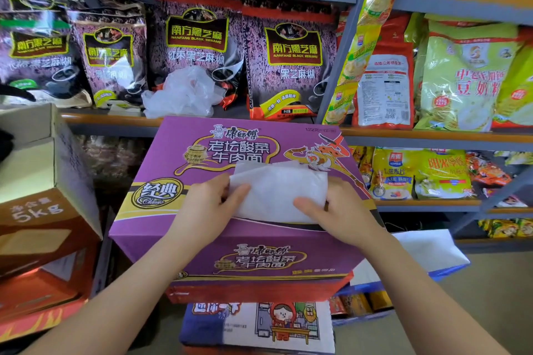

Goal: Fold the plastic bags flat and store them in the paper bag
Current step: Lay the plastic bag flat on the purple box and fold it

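A folded white plastic bag [278, 192] is held flat on top of a purple noodle carton [202, 228] in the middle of the scene. The bag's left edge is pinched by the left hand [215, 204], with the thumb curled over the top of the plastic. Its near right corner is gripped by the right hand [336, 209], the thumb laid across the bag and the fingers tucked at its right edge. A second, crumpled clear plastic bag [183, 92] is seen farther away, on a grey metal shelf [109, 119], leaning against dark packets of black sesame paste [288, 57]. To the right, green and yellow cereal packets [464, 78] are stacked on more shelving. A white paper bag with a blue rim [429, 253] is seen low at the near right, partly hidden behind the carton. A brown cardboard box [43, 210] is stood at the left. Beneath the carton, a box printed with a cartoon figure [259, 326] is visible
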